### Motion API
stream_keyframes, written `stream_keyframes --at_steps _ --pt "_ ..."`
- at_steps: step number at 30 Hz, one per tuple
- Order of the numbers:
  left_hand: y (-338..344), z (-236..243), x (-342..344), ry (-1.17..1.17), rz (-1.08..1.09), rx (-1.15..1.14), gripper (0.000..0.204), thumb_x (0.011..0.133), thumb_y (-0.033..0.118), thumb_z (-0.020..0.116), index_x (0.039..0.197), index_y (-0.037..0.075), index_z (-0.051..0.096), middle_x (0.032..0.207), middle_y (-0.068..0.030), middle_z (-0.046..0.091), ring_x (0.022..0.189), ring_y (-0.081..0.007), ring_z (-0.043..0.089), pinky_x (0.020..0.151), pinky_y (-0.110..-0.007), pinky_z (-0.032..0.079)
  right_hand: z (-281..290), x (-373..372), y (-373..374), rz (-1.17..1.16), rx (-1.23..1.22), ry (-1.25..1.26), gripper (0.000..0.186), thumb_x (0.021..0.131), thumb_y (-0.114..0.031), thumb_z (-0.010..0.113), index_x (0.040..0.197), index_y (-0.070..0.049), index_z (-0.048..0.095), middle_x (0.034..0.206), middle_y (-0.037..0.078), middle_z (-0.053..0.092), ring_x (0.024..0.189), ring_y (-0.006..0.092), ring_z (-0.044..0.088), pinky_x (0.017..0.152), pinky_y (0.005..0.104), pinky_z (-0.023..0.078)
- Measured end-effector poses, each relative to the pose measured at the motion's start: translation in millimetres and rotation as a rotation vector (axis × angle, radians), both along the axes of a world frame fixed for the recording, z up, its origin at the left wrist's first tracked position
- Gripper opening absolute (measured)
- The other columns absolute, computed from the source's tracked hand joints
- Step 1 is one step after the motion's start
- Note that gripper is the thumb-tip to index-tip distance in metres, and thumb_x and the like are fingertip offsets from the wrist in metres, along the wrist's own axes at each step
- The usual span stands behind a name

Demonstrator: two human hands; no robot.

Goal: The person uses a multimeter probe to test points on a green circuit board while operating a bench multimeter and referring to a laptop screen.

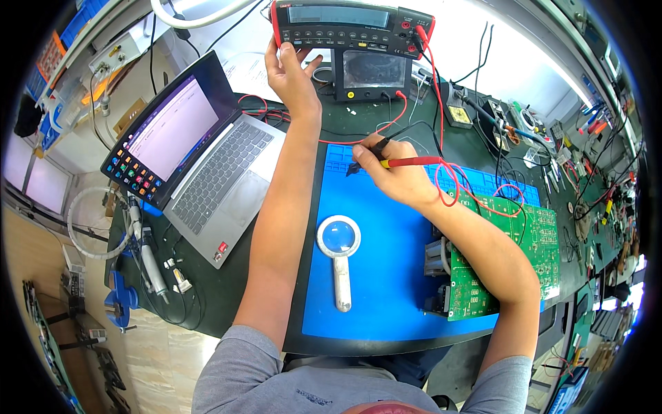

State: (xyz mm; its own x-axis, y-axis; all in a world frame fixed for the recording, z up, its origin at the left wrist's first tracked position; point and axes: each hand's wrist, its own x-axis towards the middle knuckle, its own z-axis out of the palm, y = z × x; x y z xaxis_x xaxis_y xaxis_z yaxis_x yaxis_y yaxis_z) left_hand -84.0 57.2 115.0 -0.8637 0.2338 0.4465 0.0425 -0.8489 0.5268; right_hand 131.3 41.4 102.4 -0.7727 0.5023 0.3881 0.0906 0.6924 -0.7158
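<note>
My left hand (295,81) reaches up to the lower left corner of a black and red bench multimeter (338,36). One finger touches its front panel and the other fingers are apart. My right hand (400,176) is closed around two test probes, above the upper part of a blue work mat (386,276). The red probe (414,161) has a yellow band; the black probe (354,168) pokes out at the fingers. Red and black leads loop over my wrist. Under my right forearm lies a large green circuit board (476,276), partly hidden. A white-rimmed magnifying glass (342,276) rests on the mat.
An open laptop (214,172) stands left of my left forearm. The multimeter sits on another instrument (369,74) with a dark screen. A soldering iron (483,110), cables and hand tools crowd the right side. A blue clamp (121,300) grips the left table edge.
</note>
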Motion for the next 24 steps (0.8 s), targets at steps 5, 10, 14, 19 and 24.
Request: stream_keyframes --at_steps 5,10,14,19,24 --pt "-0.3 -0.9 -0.1 0.002 0.005 0.002 0.048 0.100 0.022 0.055 0.141 -0.001 0.044 0.115 -0.0165 0.061 0.102 -0.0271 0.067 0.074 -0.038 0.064 -1.8 -0.8 0.8 -0.001 0.013 -0.007 0.028 0.095 -0.024 0.065 0.088 0.002 0.070 0.070 0.018 0.069 0.067 0.0341 0.070 0.061 0.0396 0.053" --pt "-2.0 -0.4 -1.9 0.020 0.014 -0.004 0.048 0.099 0.021 0.056 0.140 -0.001 0.046 0.114 -0.0160 0.061 0.101 -0.0265 0.067 0.074 -0.036 0.064 -1.4 -1.0 0.4 -0.008 0.016 -0.015 0.028 0.095 -0.024 0.064 0.088 0.002 0.070 0.070 0.018 0.069 0.067 0.0340 0.070 0.061 0.0395 0.053" --pt "-2.3 1.0 -1.1 -0.017 0.009 -0.010 0.048 0.099 0.022 0.056 0.140 -0.001 0.046 0.114 -0.0161 0.061 0.101 -0.0265 0.067 0.073 -0.036 0.064 -0.4 -0.8 -0.2 -0.002 -0.004 -0.014 0.028 0.095 -0.024 0.064 0.088 0.002 0.070 0.070 0.018 0.069 0.067 0.0337 0.070 0.062 0.0390 0.053" --pt "-2.3 2.3 1.7 -0.035 0.007 -0.009 0.048 0.099 0.023 0.057 0.140 0.000 0.046 0.114 -0.0163 0.061 0.100 -0.0274 0.067 0.072 -0.036 0.064 1.0 -0.3 -0.6 -0.004 0.008 -0.021 0.028 0.095 -0.024 0.064 0.088 0.003 0.070 0.070 0.018 0.069 0.067 0.0333 0.070 0.062 0.0387 0.053" --pt "-1.9 2.2 2.0 -0.030 -0.001 -0.003 0.048 0.099 0.023 0.057 0.140 0.001 0.046 0.114 -0.0165 0.061 0.100 -0.0278 0.067 0.073 -0.036 0.064 0.7 0.1 -0.7 -0.007 0.014 -0.020 0.028 0.095 -0.024 0.064 0.089 0.002 0.070 0.070 0.018 0.069 0.068 0.0339 0.070 0.063 0.0393 0.053"
